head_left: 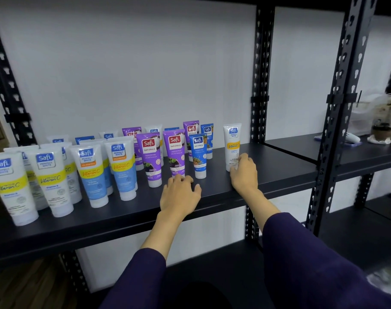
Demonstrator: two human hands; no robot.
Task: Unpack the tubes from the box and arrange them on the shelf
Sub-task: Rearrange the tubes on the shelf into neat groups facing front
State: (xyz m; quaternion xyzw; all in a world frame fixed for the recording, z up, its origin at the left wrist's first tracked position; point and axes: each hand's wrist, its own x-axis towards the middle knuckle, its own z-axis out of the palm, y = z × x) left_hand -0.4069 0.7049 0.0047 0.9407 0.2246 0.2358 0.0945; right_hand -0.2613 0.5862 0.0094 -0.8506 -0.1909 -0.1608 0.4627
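Center-right of the frame, right hand [243,172] pinches the white tube [232,146]; left hand [181,192] loosely spread, fingertips at the purple tube [175,152].

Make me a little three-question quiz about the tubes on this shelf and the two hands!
1. True or false: the right hand touches the lone white tube.
2. Which tube does the left hand reach? A) purple tube B) small blue tube C) a red tube
3. Fill in: the tubes stand on the black ___.

Key: 1 true; 2 A, its fingertips are at that tube's base; 3 shelf.
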